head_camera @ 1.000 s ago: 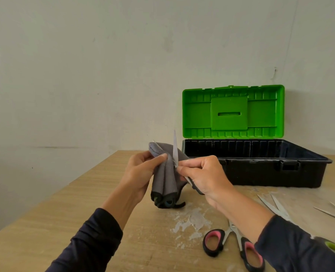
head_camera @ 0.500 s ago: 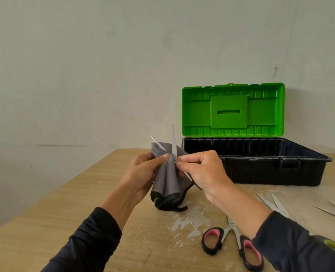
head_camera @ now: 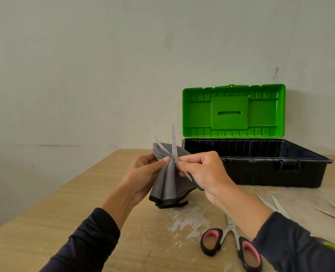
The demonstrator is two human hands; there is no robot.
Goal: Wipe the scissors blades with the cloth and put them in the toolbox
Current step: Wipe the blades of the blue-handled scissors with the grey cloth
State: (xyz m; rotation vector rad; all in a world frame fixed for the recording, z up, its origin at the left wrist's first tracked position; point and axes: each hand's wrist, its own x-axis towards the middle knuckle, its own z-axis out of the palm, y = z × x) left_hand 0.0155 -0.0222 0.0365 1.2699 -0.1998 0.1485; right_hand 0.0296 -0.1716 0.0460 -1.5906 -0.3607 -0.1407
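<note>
Behind the grip, the toolbox (head_camera: 257,161) stands open on the wooden table (head_camera: 44,213), against a plain wall (head_camera: 84,65). Left hand (head_camera: 143,173) pinches the grey cloth (head_camera: 166,185) around 1 blade; right hand (head_camera: 206,173) grips the scissors (head_camera: 174,146), 2 blades splayed upward. Best to draw the cloth tipward, fingers behind the edge. Just below the right wrist lie pink-handled scissors (head_camera: 231,244) and white residue (head_camera: 190,218).
</note>
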